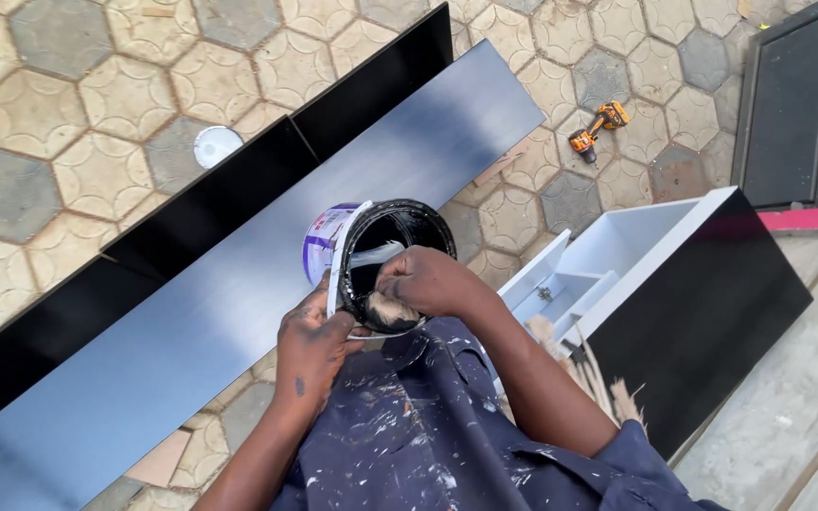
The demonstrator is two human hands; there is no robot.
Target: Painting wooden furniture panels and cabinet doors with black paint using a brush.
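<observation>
Centre frame: left hand (312,343) clamped on tilted round black-stained paint tin (371,260), mouth facing wearer. Right hand (425,281), closer, fingers bunched around pale wad (390,310) at tin's lower rim.

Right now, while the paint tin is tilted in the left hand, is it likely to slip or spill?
Probably slippery: the paint tin has black paint smeared on its rim. The left hand grips only one side, so it may twist. A spill seems possible, as the mouth faces sideways while the right hand reaches in.

Navy work shirt, seemingly paint-flecked, short sleeves.
</observation>
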